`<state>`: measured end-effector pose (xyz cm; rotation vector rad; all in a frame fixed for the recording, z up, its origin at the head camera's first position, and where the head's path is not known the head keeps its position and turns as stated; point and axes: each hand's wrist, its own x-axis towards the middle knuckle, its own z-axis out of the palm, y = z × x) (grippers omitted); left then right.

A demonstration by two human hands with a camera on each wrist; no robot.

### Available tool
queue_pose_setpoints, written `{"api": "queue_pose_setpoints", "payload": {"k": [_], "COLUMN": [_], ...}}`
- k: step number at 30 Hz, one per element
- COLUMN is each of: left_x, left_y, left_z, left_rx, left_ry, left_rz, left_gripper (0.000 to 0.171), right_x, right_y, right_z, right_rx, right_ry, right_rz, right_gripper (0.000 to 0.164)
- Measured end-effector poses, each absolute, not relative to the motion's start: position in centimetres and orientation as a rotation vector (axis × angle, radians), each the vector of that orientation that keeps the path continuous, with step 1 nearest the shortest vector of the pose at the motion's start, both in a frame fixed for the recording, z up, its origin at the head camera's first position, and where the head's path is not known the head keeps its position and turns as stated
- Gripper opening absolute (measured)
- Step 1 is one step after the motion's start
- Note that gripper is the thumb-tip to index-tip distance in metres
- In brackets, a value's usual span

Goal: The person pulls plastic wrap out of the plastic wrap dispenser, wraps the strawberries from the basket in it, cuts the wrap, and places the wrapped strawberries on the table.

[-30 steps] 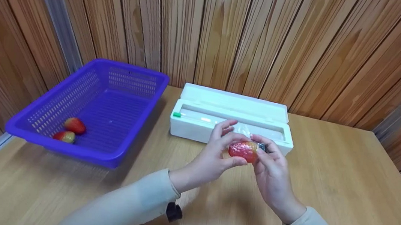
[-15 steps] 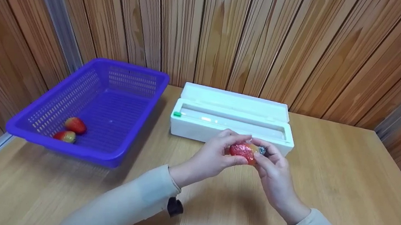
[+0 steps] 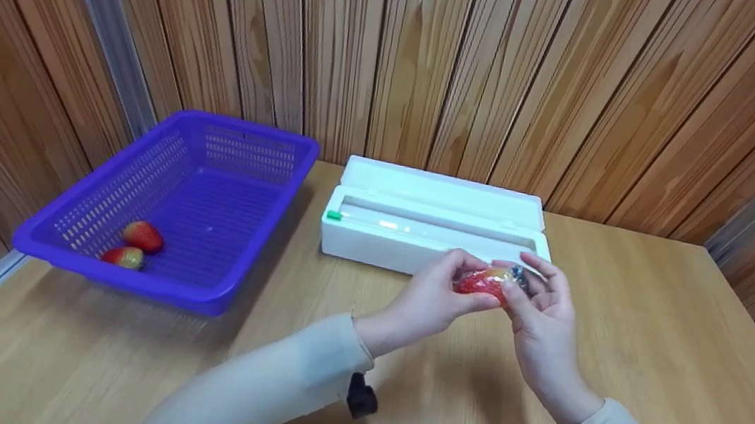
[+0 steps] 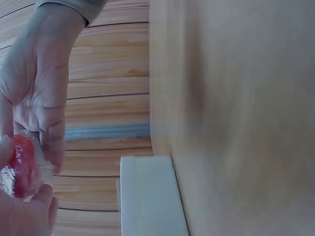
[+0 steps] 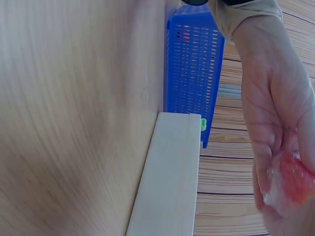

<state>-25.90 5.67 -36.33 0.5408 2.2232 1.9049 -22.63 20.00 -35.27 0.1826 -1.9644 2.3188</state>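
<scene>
A red and yellow strawberry (image 3: pixel 483 281) in clear cling film is held above the table by both hands, in front of a white box. My left hand (image 3: pixel 429 305) grips its red end between thumb and fingers. At the other end my right hand (image 3: pixel 543 330) pinches the strawberry, where the film (image 3: pixel 518 273) looks bunched and dark. In the left wrist view the film (image 4: pixel 45 172) stands out loosely around the red strawberry (image 4: pixel 23 164). The right wrist view has the wrapped strawberry (image 5: pixel 295 181) between the hands, partly covered by fingers.
Behind the hands stands the white cling film dispenser (image 3: pixel 373 248), its lid (image 3: pixel 444 190) raised and a green slider (image 3: pixel 334 215) at its left end. A purple plastic basket (image 3: pixel 227 280) on the left holds two strawberries (image 3: pixel 143 236). Wood-panelled walls (image 3: pixel 408 66) enclose the table (image 3: pixel 661 344).
Both hands have moved right with the wrapped strawberry. The left fingers, raised one second ago, have come down around it. The clear film sticking up above it is no longer visible.
</scene>
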Motion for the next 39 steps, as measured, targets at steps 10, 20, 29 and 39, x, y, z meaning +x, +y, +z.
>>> {"api": "queue_pose_setpoints", "payload": {"k": [10, 20, 29, 39], "left_x": [-26.2, -26.3, -27.1, -28.9], "left_y": [10.8, 14.9, 19.1, 22.7], "left_z": [-37.1, -37.7, -37.9, -39.4], "left_rx": [0.460, 0.463, 0.286, 0.017], "left_ry": [2.309, 2.312, 2.286, 2.307], "left_rz": [2.045, 1.871, 1.792, 1.743], "left_gripper": [0.041, 0.032, 0.026, 0.019], "right_x": [-21.7, -22.3, -23.5, -26.3], "right_y": [21.3, 25.0, 29.4, 33.1], "right_z": [-35.4, -36.2, -36.8, -38.0], "right_rx": [-0.009, -0.183, -0.463, -0.691], "right_ry": [-1.796, -1.795, -1.639, -1.837], "right_rz": [2.528, 2.625, 2.618, 2.445], "right_gripper": [0.059, 0.071, 0.079, 0.052]}}
